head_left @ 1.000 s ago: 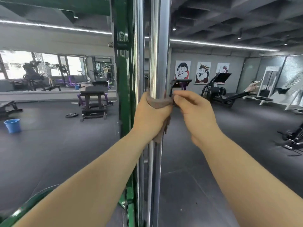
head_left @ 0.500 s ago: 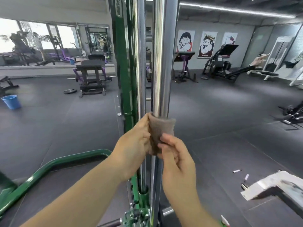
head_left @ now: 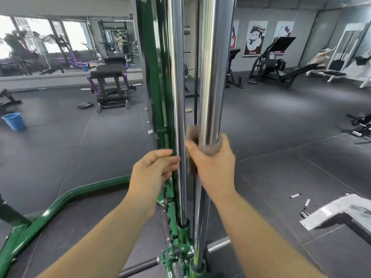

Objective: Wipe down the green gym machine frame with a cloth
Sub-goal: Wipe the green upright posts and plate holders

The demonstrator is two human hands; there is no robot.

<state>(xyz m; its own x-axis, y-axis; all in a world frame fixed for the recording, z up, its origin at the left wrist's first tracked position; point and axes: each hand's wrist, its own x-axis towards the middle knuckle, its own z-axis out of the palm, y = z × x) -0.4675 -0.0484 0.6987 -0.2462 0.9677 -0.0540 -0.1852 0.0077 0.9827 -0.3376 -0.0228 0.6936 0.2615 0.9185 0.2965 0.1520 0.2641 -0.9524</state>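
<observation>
A blue plastic bucket (head_left: 14, 121) stands on the dark rubber gym floor (head_left: 281, 125) at left, near a black round weight plate (head_left: 85, 105) and a purple-framed black padded machine (head_left: 111, 85); cartoon wall posters (head_left: 255, 38) hang beyond.

"POWER" stands at the foot of the wall poster (head_left: 254, 38).

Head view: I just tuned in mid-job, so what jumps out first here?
Two chrome guide rods run top to bottom through the middle, beside the green frame. The right hand grips a brownish cloth wrapped round the nearer rod, while the left hand rests its fingers against the thinner rod. A blue bucket stands on the floor at far left.
</observation>
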